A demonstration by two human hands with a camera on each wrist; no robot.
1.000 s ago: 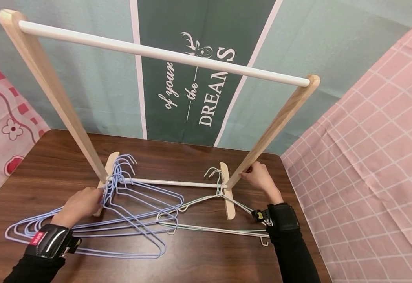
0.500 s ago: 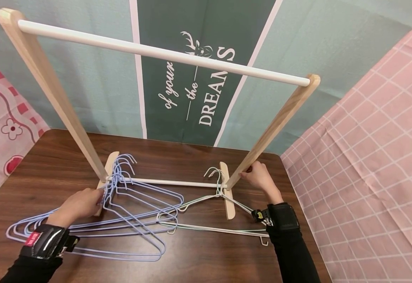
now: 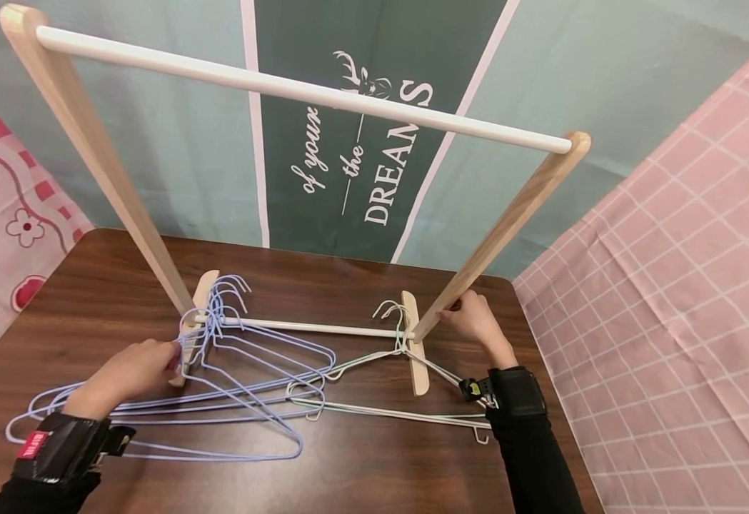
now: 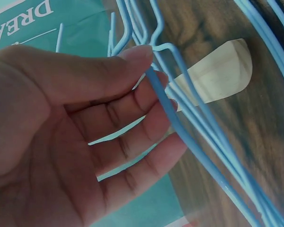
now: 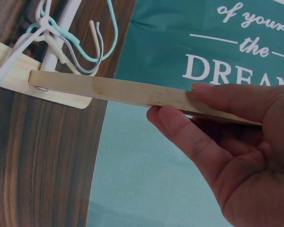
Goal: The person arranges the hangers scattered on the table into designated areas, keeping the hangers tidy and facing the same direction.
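Note:
Several blue wire hangers [image 3: 213, 318] lie in an overlapping pile at the left foot of a small garment rack, hooks towards the back. My left hand [image 3: 131, 371] pinches one blue hanger [image 4: 180, 125] near its neck between thumb and fingertips, as the left wrist view shows. My right hand [image 3: 475, 321] grips the rack's right wooden post [image 5: 118, 90] low down, thumb on one side and fingers on the other. Pale white and green hangers [image 3: 403, 350] lie across the right foot, left of that hand.
Above the table [image 3: 374, 471] stands the rack's white top rail [image 3: 310, 89], with a white lower rod [image 3: 313, 328] joining the feet. The left post [image 3: 113, 171] rises behind my left hand. Curtains border the back and both sides.
My left hand has shifted slightly left and towards me, drawing one blue hanger's neck and hook away from the pile. My right hand stays on the post.

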